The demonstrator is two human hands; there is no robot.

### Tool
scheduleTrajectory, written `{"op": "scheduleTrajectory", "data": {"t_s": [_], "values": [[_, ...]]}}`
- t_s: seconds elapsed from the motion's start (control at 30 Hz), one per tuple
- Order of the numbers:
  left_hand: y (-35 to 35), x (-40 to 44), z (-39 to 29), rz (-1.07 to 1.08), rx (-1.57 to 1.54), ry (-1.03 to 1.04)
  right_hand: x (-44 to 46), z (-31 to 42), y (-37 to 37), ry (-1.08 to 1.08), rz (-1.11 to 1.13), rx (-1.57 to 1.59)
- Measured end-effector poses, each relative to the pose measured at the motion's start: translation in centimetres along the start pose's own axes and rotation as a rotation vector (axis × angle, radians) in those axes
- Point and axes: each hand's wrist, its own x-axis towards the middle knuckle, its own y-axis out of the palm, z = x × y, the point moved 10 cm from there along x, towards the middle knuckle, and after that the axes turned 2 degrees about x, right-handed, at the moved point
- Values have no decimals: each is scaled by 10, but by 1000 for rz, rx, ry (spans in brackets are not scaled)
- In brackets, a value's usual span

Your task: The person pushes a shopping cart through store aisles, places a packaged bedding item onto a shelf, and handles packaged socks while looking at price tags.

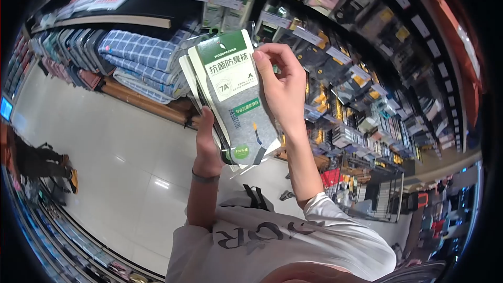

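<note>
A stack of sock packs (242, 106) is held up in front of me, tilted slightly. The front pack shows grey socks under a white and green card marked WOODPECKER, inside clear plastic. My left hand (208, 144) grips the stack at its lower left edge, thumb along the side, its other fingers hidden behind. At the upper right edge, my right hand (283, 76) pinches the front pack between thumb and curled fingers. More packs show behind the front one along the left and bottom edges.
Folded blue checked cloth items (137, 55) lie on a low wooden shelf (141, 99) at left. Racks of packaged goods (335, 68) fill the right side. A shopping cart (385, 199) stands lower right. Another person's legs (44, 165) show at far left.
</note>
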Motion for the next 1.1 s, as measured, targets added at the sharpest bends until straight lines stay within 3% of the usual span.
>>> {"op": "scheduleTrajectory", "data": {"t_s": [0.13,0.37,0.57,0.67,0.83,1.1], "values": [[-8,11,22,168,41,-57,-27,-19,-33,36,-94,-60],[7,-37,89,169,271,-729,-175,-101,-113,465,-401,264],[-12,-78,162,231,348,-756,-285,-164,-119,733,-662,588],[-22,-82,152,137,387,-787,-282,-166,-120,741,-582,510],[-29,-66,135,64,414,-607,-245,-142,-101,610,-462,585],[-34,-60,109,-39,719,-508,-226,-114,-84,535,-359,539]]}}
